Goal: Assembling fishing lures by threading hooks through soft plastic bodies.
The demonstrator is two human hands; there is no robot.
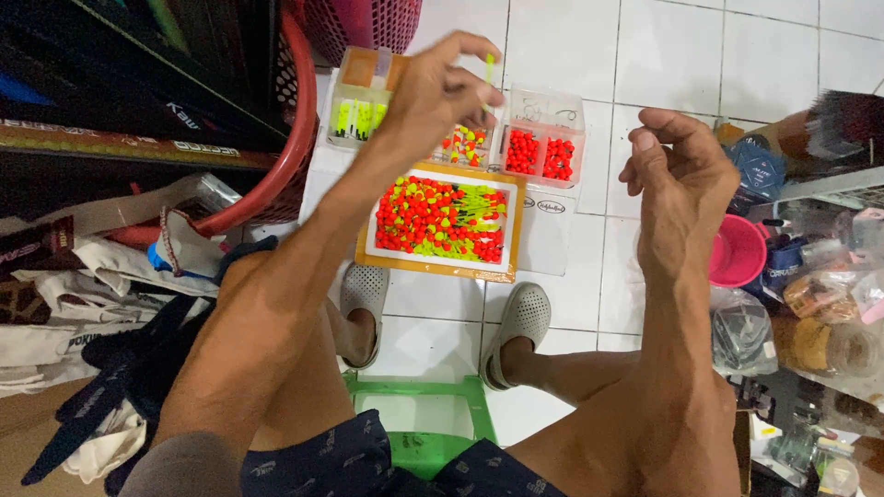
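Observation:
My left hand (pixel 440 87) is raised over the floor and pinches a small yellow-green float (pixel 490 68) between thumb and fingers. My right hand (pixel 672 152) hangs to the right with fingers loosely curled and nothing in it that I can see. Below both lies a flat tray with an orange rim (pixel 440 270), full of red and yellow-green floats (pixel 440 216). Behind it stand a clear box of red beads (pixel 541 152), a clear box of yellow-green pieces (pixel 359 118) and a box of mixed floats (pixel 467 145), partly hidden by my left hand.
I sit on a green plastic stool (pixel 419 405), feet in grey clogs (pixel 516 322) on white tiles. A red basket (pixel 290 138) and dark bags stand left. A pink cup (pixel 737 250) and cluttered shelves of packets (pixel 820 304) stand right.

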